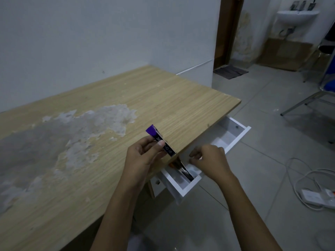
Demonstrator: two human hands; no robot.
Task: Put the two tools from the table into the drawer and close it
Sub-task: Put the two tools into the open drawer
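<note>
My left hand (143, 154) grips a long tool (164, 144) with a black and purple labelled handle. Its shiny metal blade (183, 171) slants down over the table's edge into the open white drawer (233, 138). The drawer sticks out from under the wooden table (145, 98) on its right side. My right hand (210, 160) hovers over the drawer's near end with its fingers curled at the drawer's edge beside the blade; whether it holds anything is unclear. Something orange (171, 165) shows in the drawer under the table edge.
The tabletop has a large patch of worn, peeling veneer (76, 134) on the left. A white power strip (317, 196) and cables lie on the tiled floor to the right. A blue chair (326, 87) stands at the far right.
</note>
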